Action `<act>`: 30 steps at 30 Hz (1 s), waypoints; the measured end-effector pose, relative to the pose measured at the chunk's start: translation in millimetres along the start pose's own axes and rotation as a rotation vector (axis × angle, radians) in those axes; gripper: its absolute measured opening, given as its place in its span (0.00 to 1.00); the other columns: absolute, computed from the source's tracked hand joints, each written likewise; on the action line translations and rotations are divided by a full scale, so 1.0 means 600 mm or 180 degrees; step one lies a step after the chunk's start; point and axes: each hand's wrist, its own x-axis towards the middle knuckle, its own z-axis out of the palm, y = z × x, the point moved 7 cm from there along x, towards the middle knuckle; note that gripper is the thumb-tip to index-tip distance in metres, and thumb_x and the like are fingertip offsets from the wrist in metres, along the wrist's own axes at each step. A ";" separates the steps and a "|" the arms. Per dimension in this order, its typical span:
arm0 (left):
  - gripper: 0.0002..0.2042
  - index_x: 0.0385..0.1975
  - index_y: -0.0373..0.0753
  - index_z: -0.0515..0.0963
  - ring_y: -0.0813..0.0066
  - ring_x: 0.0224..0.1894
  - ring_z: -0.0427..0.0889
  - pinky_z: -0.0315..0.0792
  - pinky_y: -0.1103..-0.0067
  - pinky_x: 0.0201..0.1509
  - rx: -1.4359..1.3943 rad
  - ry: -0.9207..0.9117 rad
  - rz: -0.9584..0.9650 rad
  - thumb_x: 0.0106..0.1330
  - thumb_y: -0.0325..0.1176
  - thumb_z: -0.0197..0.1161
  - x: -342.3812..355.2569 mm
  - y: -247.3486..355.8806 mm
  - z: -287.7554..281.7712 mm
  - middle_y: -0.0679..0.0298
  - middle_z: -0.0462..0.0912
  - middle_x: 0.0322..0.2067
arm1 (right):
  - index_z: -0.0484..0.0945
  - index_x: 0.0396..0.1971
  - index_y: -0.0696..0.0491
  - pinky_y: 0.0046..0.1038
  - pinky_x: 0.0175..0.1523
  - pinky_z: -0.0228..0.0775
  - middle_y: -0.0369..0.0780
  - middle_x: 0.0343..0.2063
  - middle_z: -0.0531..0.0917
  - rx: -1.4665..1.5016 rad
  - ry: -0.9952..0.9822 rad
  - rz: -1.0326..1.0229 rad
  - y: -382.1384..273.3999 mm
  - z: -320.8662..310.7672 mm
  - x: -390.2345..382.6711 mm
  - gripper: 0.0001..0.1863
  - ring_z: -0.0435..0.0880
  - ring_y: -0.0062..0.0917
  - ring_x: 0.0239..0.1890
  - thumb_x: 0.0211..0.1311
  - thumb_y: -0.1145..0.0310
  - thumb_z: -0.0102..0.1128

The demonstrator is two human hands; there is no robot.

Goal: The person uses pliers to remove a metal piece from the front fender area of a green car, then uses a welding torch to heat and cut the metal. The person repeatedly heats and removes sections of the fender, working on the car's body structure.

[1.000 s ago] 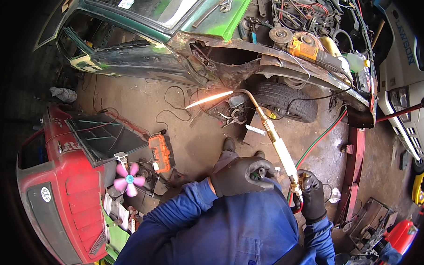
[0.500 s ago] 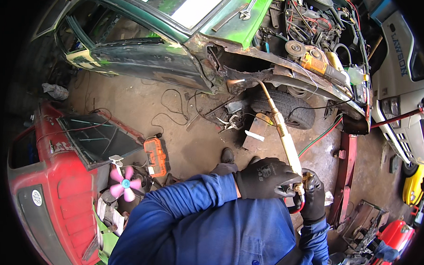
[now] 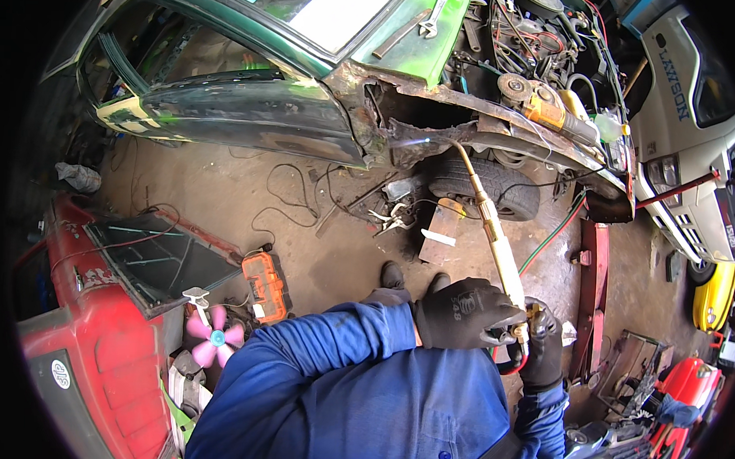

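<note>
A lit gas welding torch with a brass neck and pale handle slants up and left from my hands. At its bent tip burns a thin bluish-white flame, near the rusty, cut-open fender area of the green car. My black-gloved right hand is closed around the torch's lower end by the brass valves. My left hand, also in a black glove, reaches across from the left, its fingers pinched at a valve knob there. Red hose shows just below the hands.
An angle grinder rests along the car's edge, and an adjustable wrench on its green panel. Below are a tyre, locking pliers, loose cables and an orange toolbox. Hoses run past a red steel post.
The flame has gone from a broader orange-yellow to a narrow bluish-white. My view has shifted slightly; both hands stay at the torch's valve end.
</note>
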 end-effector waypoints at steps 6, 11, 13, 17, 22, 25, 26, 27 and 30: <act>0.23 0.61 0.49 0.86 0.60 0.50 0.90 0.81 0.63 0.54 0.0021 0.0093 0.0191 0.67 0.45 0.77 -0.010 0.008 -0.006 0.62 0.90 0.51 | 0.77 0.63 0.60 0.17 0.21 0.67 0.36 0.33 0.87 -0.0182 0.0117 -0.0094 0.003 0.014 -0.011 0.42 0.77 0.12 0.18 0.76 0.31 0.63; 0.23 0.61 0.49 0.86 0.59 0.49 0.90 0.81 0.63 0.55 -0.0076 0.0114 0.0199 0.66 0.45 0.77 -0.011 0.007 -0.015 0.62 0.90 0.50 | 0.79 0.59 0.58 0.18 0.37 0.71 0.33 0.39 0.86 -0.0536 -0.0039 -0.0045 -0.013 0.028 -0.020 0.36 0.81 0.12 0.35 0.85 0.35 0.49; 0.23 0.61 0.49 0.86 0.59 0.49 0.90 0.81 0.63 0.56 -0.0101 0.0211 0.0193 0.67 0.46 0.76 -0.013 0.006 -0.016 0.62 0.90 0.50 | 0.79 0.60 0.59 0.24 0.47 0.76 0.36 0.44 0.87 -0.0789 0.0005 -0.0144 -0.018 0.026 -0.017 0.36 0.84 0.17 0.42 0.86 0.36 0.48; 0.23 0.61 0.50 0.86 0.61 0.50 0.89 0.80 0.63 0.56 0.0054 0.0175 0.0143 0.67 0.48 0.76 -0.015 0.000 -0.004 0.64 0.90 0.49 | 0.79 0.60 0.59 0.28 0.54 0.78 0.39 0.47 0.88 -0.0712 -0.0024 -0.0130 -0.014 0.019 -0.010 0.37 0.86 0.20 0.47 0.85 0.35 0.49; 0.23 0.61 0.52 0.86 0.63 0.50 0.89 0.78 0.63 0.54 0.0165 0.0117 0.0114 0.67 0.50 0.75 -0.012 -0.005 0.001 0.66 0.90 0.49 | 0.80 0.60 0.60 0.24 0.44 0.74 0.37 0.42 0.87 -0.0534 0.0045 -0.0152 -0.012 0.017 -0.003 0.38 0.83 0.18 0.38 0.83 0.34 0.53; 0.23 0.61 0.52 0.86 0.63 0.50 0.89 0.78 0.63 0.54 0.0084 0.0218 0.0124 0.68 0.50 0.75 -0.008 -0.002 -0.005 0.66 0.90 0.49 | 0.80 0.59 0.60 0.17 0.21 0.66 0.33 0.30 0.85 -0.0463 0.0179 -0.0307 -0.017 0.018 0.002 0.39 0.76 0.12 0.18 0.79 0.33 0.59; 0.25 0.63 0.48 0.84 0.60 0.52 0.88 0.78 0.62 0.58 0.0002 0.0115 0.0109 0.67 0.47 0.75 -0.007 -0.002 -0.002 0.63 0.89 0.51 | 0.80 0.59 0.60 0.17 0.21 0.67 0.34 0.30 0.85 -0.0483 0.0180 -0.0301 -0.019 0.018 0.002 0.39 0.77 0.12 0.18 0.79 0.33 0.59; 0.27 0.64 0.45 0.82 0.57 0.55 0.87 0.78 0.60 0.61 -0.0082 0.0011 0.0103 0.66 0.45 0.74 -0.005 -0.003 0.000 0.59 0.88 0.53 | 0.80 0.59 0.60 0.19 0.26 0.69 0.34 0.33 0.86 -0.0552 0.0171 -0.0280 -0.021 0.017 0.002 0.38 0.78 0.14 0.22 0.81 0.33 0.57; 0.28 0.66 0.41 0.80 0.55 0.57 0.87 0.79 0.59 0.64 -0.0146 -0.0009 0.0199 0.66 0.42 0.74 -0.001 -0.001 -0.002 0.55 0.87 0.54 | 0.81 0.58 0.60 0.26 0.46 0.77 0.38 0.42 0.88 -0.0837 0.0139 -0.0205 -0.029 0.014 -0.002 0.37 0.85 0.19 0.40 0.85 0.35 0.49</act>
